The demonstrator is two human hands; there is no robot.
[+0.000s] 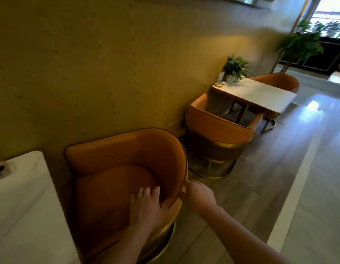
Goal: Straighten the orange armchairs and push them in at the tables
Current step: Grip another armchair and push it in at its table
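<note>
An orange armchair [115,164] with a gold base stands close in front of me, its open side toward a white table [22,197] at the left. My left hand [146,204] lies over the chair's curved back rim, fingers reaching inside over the seat. My right hand [197,197] holds the outer side of the same rim, thumb against its edge. Further back, a second orange armchair [217,130] faces another white table [260,94], and a third orange armchair [279,81] sits on that table's far side.
A yellow wall [108,63] runs along the left behind the chairs. A small potted plant [236,68] and a card stand sit on the far table. A tall plant [300,42] stands at the back right. Tiled floor [270,178] stretches to the right.
</note>
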